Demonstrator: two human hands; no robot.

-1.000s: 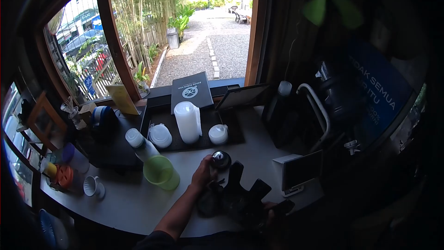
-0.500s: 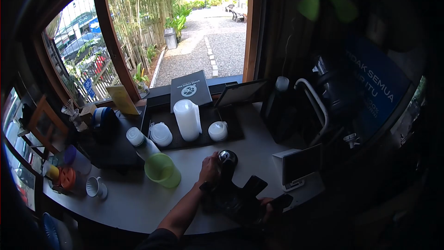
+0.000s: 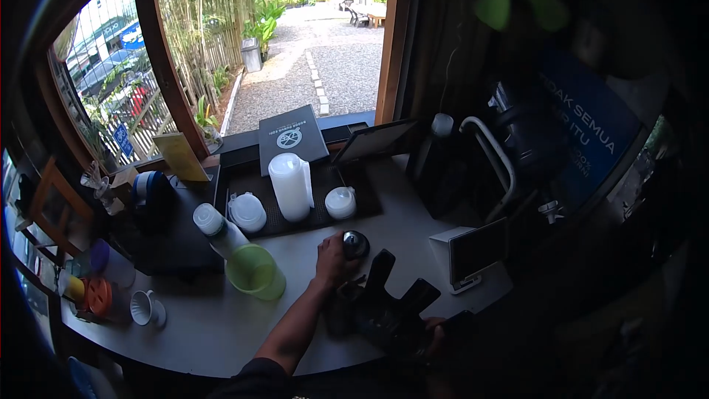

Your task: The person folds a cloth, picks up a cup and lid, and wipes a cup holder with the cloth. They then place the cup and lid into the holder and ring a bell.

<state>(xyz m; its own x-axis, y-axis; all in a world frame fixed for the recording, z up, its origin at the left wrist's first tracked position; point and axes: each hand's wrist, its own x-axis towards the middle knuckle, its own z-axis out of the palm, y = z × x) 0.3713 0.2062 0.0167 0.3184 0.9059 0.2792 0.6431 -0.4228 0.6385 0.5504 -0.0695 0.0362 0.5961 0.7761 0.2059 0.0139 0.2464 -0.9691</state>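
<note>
My left hand point(image 3: 330, 258) is closed around the side of a dark round object with a shiny domed top point(image 3: 356, 244), just above the counter. Right of that wrist is a black item with several upright, handle-like parts point(image 3: 378, 318); its kind is lost in shadow. My right hand point(image 3: 436, 334) shows only partly, its fingers curled against the dark shape at the lower right. What it grips there is too dark to make out. A translucent green pitcher-like container point(image 3: 256, 272) stands left of my left hand.
White cup stacks point(image 3: 290, 186) and lids point(image 3: 340, 203) stand on a black mat behind. A small screen point(image 3: 478, 253) sits at the right. A white dripper point(image 3: 148, 309) and an orange-lidded jar point(image 3: 98, 296) are at the left. The counter's curved front edge point(image 3: 185, 369) is near.
The view has shifted slightly. The round object in my left hand and the black handle-like part beside it have moved apart, leaving a gap between them. My right hand stays low at the right.
</note>
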